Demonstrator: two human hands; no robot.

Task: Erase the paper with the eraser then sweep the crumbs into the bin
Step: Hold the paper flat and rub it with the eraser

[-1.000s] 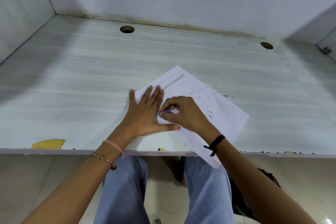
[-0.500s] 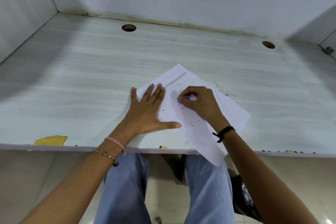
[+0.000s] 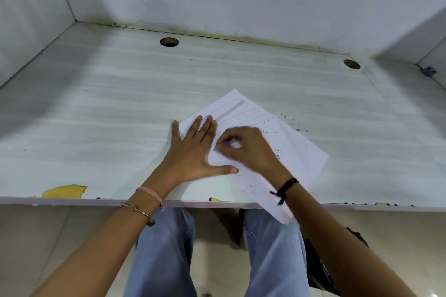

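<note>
We look down on a pale, streaked desk (image 3: 108, 116) set in a white-walled nook. At far left, a yellow chipped patch (image 3: 64, 191) marks the desk's near edge. Farther back, a round hole (image 3: 169, 41) is cut into the surface.

The left forearm reaches up from the lower left, with a thin metal bangle (image 3: 137, 210) and a pink thread band (image 3: 150, 193) at the wrist. The left hand (image 3: 195, 154) lies flat, palm down, on the left corner of the paper (image 3: 296, 152). Its fingers are straight and point away from us, the thumb is spread wide to the right, and it grips nothing.

Just right of those fingers, the right hand (image 3: 248, 149) hovers low over the middle of the sheet. It is blurred, with its fingers curled in a pinch around a small eraser (image 3: 226, 144), of which only a purple and white bit shows at the fingertips, down against the paper. The right wrist wears a black cord band (image 3: 286, 188), and the forearm runs off to the lower right.

The white sheet sits turned like a diamond, its near corner hanging over the desk edge above blue jeans (image 3: 164, 260). Faint grey lines cross its far corner. Dark crumbs (image 3: 289, 122) are scattered over the sheet's right half and on the desk just beyond its right edge. A second hole (image 3: 351, 64) sits at the far right.
</note>
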